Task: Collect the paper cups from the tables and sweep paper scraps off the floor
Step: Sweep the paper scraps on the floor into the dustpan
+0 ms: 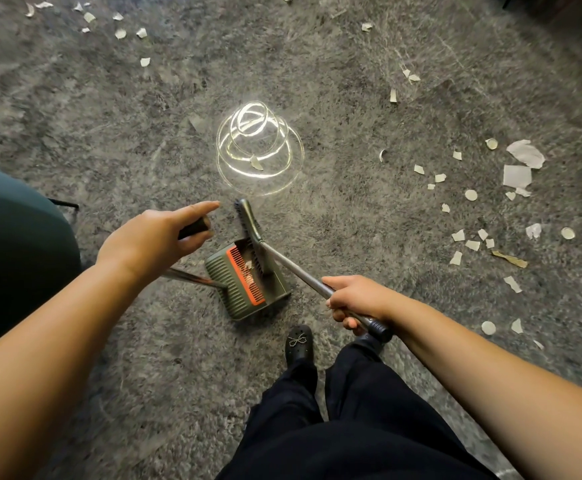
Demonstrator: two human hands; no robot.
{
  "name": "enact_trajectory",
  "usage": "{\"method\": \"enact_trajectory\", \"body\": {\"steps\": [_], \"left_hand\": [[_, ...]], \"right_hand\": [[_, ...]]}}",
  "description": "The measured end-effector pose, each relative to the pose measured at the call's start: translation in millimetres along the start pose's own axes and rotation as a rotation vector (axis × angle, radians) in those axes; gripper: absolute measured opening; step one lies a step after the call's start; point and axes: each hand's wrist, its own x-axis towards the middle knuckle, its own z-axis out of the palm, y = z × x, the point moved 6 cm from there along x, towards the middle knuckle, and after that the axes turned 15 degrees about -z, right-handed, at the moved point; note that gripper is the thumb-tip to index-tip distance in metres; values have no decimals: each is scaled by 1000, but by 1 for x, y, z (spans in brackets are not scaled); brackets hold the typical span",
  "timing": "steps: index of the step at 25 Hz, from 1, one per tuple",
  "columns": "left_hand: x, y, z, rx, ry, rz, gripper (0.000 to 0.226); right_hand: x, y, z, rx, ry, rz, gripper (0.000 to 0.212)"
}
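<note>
Grey speckled floor fills the head view, with white paper scraps strewn thickly to the right and a thinner scatter of them at the upper left. Near the middle stands a green dustpan with an orange comb strip, its mouth turned toward the broom head, whose dark bristles reach into the pan; a few pale bits show inside. Of the two hands, the left hand grips the black end of the dustpan's long handle, forefinger pointing forward along it. The right hand is wrapped round the broom's metal shaft just above its black grip. One scrap lies ahead of the broom inside a bright ring-shaped light reflection on the floor. Black trousers and a black shoe with a beaded bow show below, close behind the pan. A dark teal rounded object sits at the left edge.
</note>
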Motion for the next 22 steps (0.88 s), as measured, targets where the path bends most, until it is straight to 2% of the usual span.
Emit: {"method": "enact_trajectory", "body": {"steps": [6,10,14,22], "left_hand": [[-4,4,-3,-102,-27,-99,52],[-1,39,-8,-130,-41,-35,53],[11,107,-9,-149,-89,84,53],[28,275,16,-30,-147,324,53]], "right_hand": [[-22,0,-27,95,126,-10,62],[-50,11,-52,147,209,-27,54],[-90,30,-86,286,314,-5,56],[-172,96,-166,464,544,-14,51]]}}
